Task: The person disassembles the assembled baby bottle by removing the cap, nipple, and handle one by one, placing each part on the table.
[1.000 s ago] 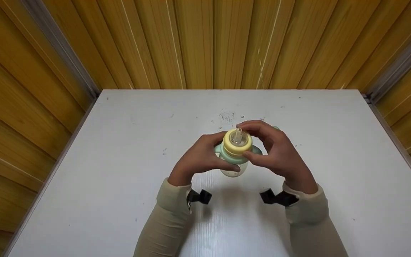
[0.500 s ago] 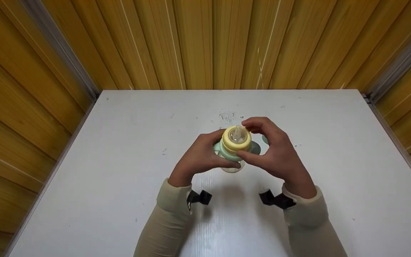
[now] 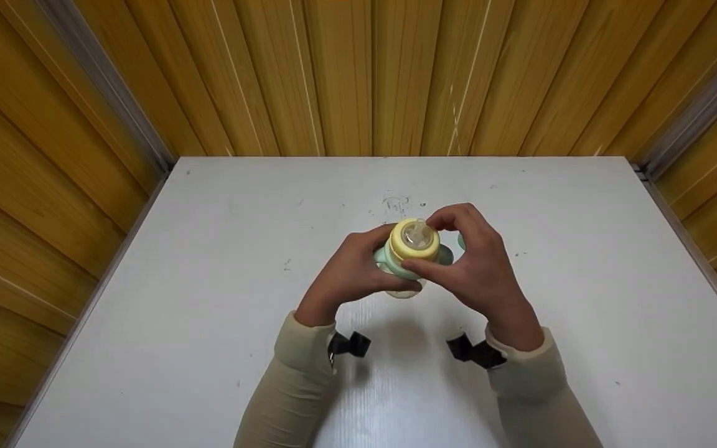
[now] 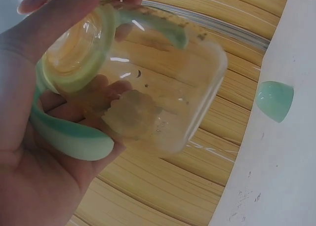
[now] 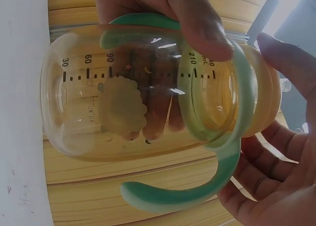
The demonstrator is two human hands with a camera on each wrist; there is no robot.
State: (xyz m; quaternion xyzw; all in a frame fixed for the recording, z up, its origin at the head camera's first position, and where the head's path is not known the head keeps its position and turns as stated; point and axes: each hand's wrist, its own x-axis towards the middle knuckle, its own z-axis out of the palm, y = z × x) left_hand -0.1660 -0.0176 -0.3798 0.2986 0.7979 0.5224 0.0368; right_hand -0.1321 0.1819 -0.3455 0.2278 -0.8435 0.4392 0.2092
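Note:
A clear baby bottle [image 5: 163, 102] with printed volume marks, a green two-handled ring [image 5: 243, 88] and a yellow collar [image 3: 413, 251] is held above the white table. Its clear nipple [image 3: 419, 233] points up toward the head camera. My left hand [image 3: 353, 267] grips the bottle around its body and handle ring, the thumb across the near side. My right hand [image 3: 482, 267] holds the yellow collar, thumb at its near edge and fingers at the far side. The right wrist view shows the bottle side-on, with the left fingers visible through it.
A green dome-shaped cap [image 4: 275, 100] stands on the white table [image 3: 209, 261]; in the head view the right hand partly hides it. Wood-patterned panels [image 3: 346, 74] wall in the table at the back and both sides.
My right hand has turned around the yellow collar, its thumb shifting left along the near edge and its wrist moving slightly left. The bottle has risen slightly in the view; the left hand keeps its grip.

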